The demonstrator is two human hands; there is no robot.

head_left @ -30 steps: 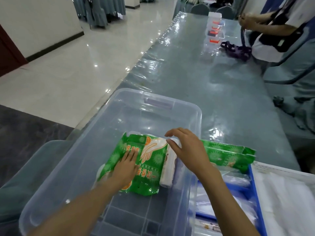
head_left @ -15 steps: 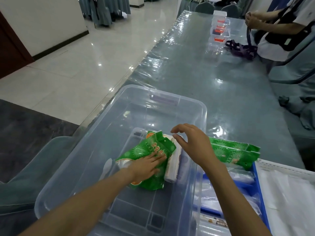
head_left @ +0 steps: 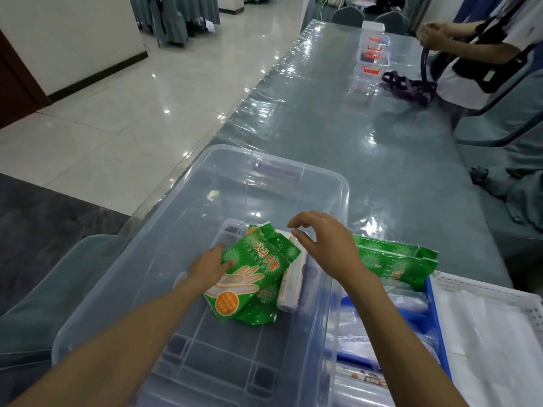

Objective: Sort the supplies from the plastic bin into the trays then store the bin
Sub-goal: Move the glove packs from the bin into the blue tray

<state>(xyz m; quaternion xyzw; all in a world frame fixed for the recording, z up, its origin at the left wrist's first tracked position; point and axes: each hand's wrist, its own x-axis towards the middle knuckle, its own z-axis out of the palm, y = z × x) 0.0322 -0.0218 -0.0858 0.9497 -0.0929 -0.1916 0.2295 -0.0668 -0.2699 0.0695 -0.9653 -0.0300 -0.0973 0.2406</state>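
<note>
A clear plastic bin (head_left: 342,183) sits on the table in front of me. Inside it, my left hand (head_left: 208,264) grips the left edge of a green glove packet (head_left: 258,268) and holds it tilted up off the bin floor. More green packets (head_left: 255,314) lie under it. A white roll (head_left: 292,284) lies beside them on the right. My right hand (head_left: 326,243) hovers above the roll with fingers spread, holding nothing. To the right a blue tray (head_left: 437,330) holds clear bags, with green glove packets (head_left: 393,264) at its far end. A white tray (head_left: 529,306) holds white sheets.
The grey table (head_left: 338,121) under clear film runs away from me. Stacked clear boxes with orange latches (head_left: 371,52) and a purple strap (head_left: 411,86) lie far off, where another person (head_left: 476,51) stands at the right edge. A grey chair (head_left: 44,295) is at my left.
My left hand has lifted and turned one green packet so its printed face shows. My right hand has risen off the roll and opened wider.
</note>
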